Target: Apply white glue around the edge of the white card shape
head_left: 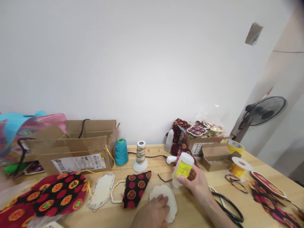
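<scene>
While the left hand (155,210) is lying flat on the pale scalloped cutout (165,201), fingers loosely spread and pressing down, it seems to be keeping the piece from sliding on the wooden table (204,218). The right hand (198,183) is wrapping its fingers and thumb closed around a white glue bottle (182,168) with a yellow label, tipping it nozzle-down so the tip is hanging just above the upper right edge of the cutout; I cannot tell whether it is touching. That tilt looks meant to bring the contents toward the nozzle.

The cutout is sitting at the near edge of the table, right in front of the person. Just to its left a patterned fabric piece (135,191) in black with red circles is lying flat, and beyond that an open frame shape (117,191) and a second pale cutout (101,193). A teal thread cone (121,152) and a banded spool (141,155) are standing upright farther back beside a cardboard box (78,148). Black-handled scissors (229,207) are lying near the right forearm, within easy reach.
</scene>
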`<state>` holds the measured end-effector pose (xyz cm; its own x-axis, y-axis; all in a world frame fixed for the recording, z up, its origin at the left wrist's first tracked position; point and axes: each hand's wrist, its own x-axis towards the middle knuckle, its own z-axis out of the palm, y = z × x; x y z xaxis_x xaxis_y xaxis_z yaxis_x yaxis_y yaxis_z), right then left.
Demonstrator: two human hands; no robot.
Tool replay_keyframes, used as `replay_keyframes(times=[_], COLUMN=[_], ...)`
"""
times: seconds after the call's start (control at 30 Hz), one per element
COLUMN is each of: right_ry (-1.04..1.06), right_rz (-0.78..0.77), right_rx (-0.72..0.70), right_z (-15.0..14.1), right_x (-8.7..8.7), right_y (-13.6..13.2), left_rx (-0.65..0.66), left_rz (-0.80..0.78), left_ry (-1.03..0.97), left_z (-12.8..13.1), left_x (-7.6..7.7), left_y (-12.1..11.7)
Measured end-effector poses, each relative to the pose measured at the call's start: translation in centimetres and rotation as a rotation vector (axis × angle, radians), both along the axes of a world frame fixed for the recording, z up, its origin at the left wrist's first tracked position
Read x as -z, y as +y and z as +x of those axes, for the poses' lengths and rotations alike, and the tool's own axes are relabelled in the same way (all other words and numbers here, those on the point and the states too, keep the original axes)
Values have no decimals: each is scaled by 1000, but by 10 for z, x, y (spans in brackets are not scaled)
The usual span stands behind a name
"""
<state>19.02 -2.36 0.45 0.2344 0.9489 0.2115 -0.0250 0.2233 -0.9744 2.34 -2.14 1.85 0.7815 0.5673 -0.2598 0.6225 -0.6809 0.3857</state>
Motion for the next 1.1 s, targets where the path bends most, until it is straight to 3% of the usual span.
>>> replay_keyframes(times=[0.4,1.1], right_ry=[-20,-48], right_rz=[-5,-13], right_rx=[-13,-85], right_z=[2,6], right_x=[0,2], right_y=[1,-2], left_rx=[-3,60], left_rz=[25,262], left_ry=[-23,-92], left_z=[0,-1], left_x=[5,12], left_y=[0,-1])
